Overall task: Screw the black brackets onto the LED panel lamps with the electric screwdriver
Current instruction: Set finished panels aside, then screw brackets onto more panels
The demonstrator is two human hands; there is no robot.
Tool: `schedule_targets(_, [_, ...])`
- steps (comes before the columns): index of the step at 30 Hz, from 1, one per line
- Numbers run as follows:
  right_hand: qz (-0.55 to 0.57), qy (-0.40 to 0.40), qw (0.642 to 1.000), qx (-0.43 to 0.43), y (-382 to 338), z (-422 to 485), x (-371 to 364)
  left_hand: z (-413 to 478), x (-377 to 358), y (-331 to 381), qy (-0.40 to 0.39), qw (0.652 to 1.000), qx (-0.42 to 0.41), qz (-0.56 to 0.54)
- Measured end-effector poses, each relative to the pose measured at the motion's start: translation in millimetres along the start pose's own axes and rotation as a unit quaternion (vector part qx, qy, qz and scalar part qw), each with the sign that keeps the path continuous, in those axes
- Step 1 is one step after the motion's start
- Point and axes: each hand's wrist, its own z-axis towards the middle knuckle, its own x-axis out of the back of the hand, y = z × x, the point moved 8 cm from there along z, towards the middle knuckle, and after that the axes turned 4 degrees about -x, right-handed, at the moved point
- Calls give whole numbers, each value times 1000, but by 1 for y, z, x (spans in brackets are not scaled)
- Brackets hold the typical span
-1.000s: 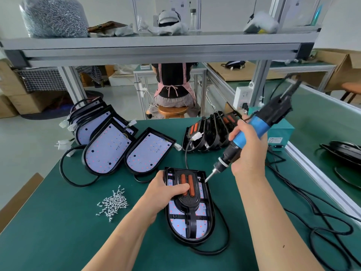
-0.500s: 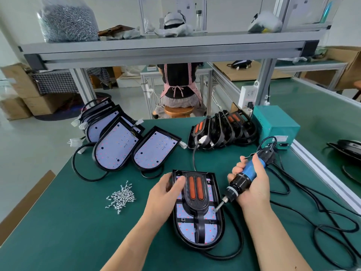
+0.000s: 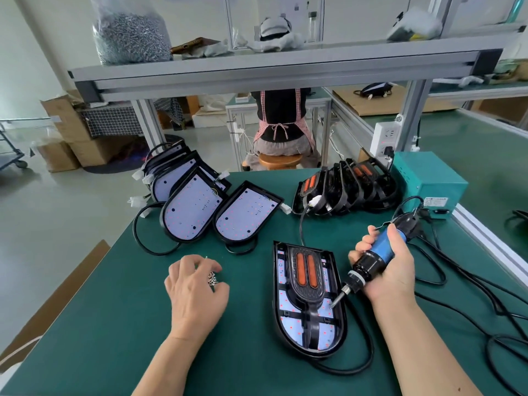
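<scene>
An LED panel lamp [image 3: 288, 318] lies in front of me on the green table, with a black bracket [image 3: 307, 295] with two orange strips resting on it. My right hand [image 3: 391, 270] grips the blue and black electric screwdriver [image 3: 374, 255]. Its bit points down-left and touches the lamp near the bracket's right side. My left hand [image 3: 194, 292] is to the left of the lamp, over the small pile of screws [image 3: 213, 279]. Its fingers and thumb curl round the screws, hiding most of the pile.
Two bare LED panels [image 3: 190, 210] [image 3: 245, 217] lie at the back left before a stack of more. Lamps with brackets [image 3: 345, 187] stand in a row at the back right, beside a teal power box [image 3: 428, 178]. Black cables [image 3: 471, 284] trail right. A metal shelf [image 3: 257, 72] hangs overhead.
My left hand let go of the bracket and moved left onto the screw pile. My right hand lowered the screwdriver from mid-air to the lamp's right side.
</scene>
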Motion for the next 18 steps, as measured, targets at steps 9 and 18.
schedule_targets(9, [11,-3,1000,-8,1,0,0,-1,-2,-11,-12,998,48,47])
schedule_targets(18, [12,-2,1000,-7,1,1,1,1,-7,-10,-4,998,6,66])
